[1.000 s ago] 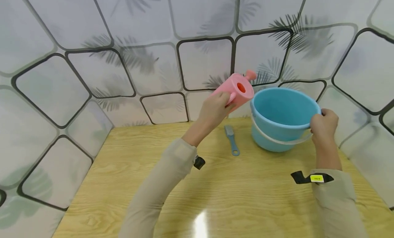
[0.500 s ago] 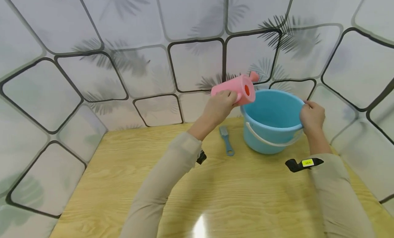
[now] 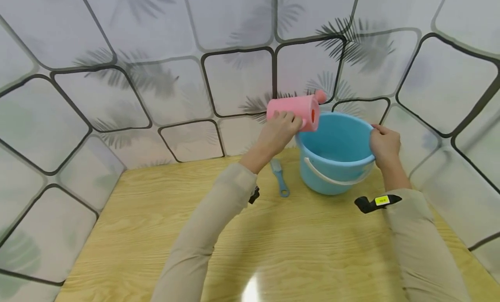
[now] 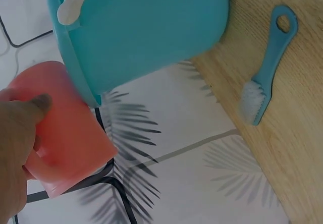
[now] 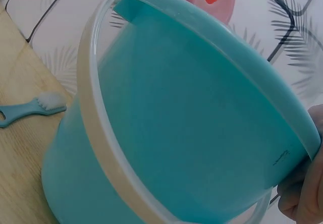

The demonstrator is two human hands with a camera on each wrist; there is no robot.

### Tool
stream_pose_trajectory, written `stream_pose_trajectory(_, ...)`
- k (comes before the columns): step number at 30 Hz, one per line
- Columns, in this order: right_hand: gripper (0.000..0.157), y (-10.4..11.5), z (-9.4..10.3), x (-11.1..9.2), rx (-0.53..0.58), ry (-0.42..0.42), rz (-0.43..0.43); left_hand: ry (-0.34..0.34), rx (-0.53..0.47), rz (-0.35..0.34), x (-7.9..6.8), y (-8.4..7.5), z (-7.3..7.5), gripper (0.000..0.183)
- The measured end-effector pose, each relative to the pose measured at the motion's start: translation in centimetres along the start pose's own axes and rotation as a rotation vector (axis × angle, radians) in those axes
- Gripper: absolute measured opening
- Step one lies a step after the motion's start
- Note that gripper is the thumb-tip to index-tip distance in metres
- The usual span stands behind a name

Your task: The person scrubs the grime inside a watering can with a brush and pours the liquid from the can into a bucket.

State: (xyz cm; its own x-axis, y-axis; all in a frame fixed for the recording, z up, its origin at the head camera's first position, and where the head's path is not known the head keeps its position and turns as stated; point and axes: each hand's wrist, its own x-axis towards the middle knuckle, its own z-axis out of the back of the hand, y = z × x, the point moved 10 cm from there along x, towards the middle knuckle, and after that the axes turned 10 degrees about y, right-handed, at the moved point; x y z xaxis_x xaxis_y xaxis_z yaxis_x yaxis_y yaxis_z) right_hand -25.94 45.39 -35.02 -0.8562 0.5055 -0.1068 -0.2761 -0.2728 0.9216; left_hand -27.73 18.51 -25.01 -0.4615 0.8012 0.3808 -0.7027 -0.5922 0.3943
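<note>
My left hand (image 3: 279, 130) grips the handle of a pink watering can (image 3: 291, 107) in the head view. The can lies tipped on its side, its opening facing right and its round sprinkler head (image 3: 320, 96) above the far left rim of a blue bucket (image 3: 326, 176). With my right hand (image 3: 385, 146) I hold the bucket's right rim, fingers curled over it. A white bail handle (image 3: 332, 178) hangs down the bucket's front. The left wrist view shows the watering can (image 4: 65, 133) right at the bucket's rim.
On the wooden table (image 3: 164, 232), left of the bucket, lies a blue scrubbing brush (image 3: 280, 178) with white bristles (image 4: 252, 102). A patterned wall covering (image 3: 172, 89) rises behind and along both sides of the table.
The watering can has tipped further, from slanted to nearly level, and its opening has turned to the right. Both hands keep their hold; the whole head view has shifted slightly.
</note>
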Motion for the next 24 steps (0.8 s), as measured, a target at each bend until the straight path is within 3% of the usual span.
stream_pose_trajectory(4, 0.051, 0.1, 0.1, 0.1, -0.011, 0.001, 0.016, -0.027, 0.097, -0.020, 0.1, -0.6, -0.1, 0.009)
stream_pose_trajectory(8, 0.050, 0.4, -0.1, 0.2, -0.030, 0.010, 0.049, -0.082, 0.199, -0.020, 0.0, -1.0, -0.3, 0.020)
stream_pose_trajectory(14, 0.050, 0.5, -0.2, 0.2, -0.046, 0.009, 0.048, -0.140, 0.258, -0.016, -0.1, -1.2, -0.3, 0.028)
stream_pose_trajectory(24, 0.049, 0.4, -0.1, -0.1, -0.060, 0.003, 0.046, -0.044, 0.199, -0.020, 0.3, -0.8, -0.7, 0.024)
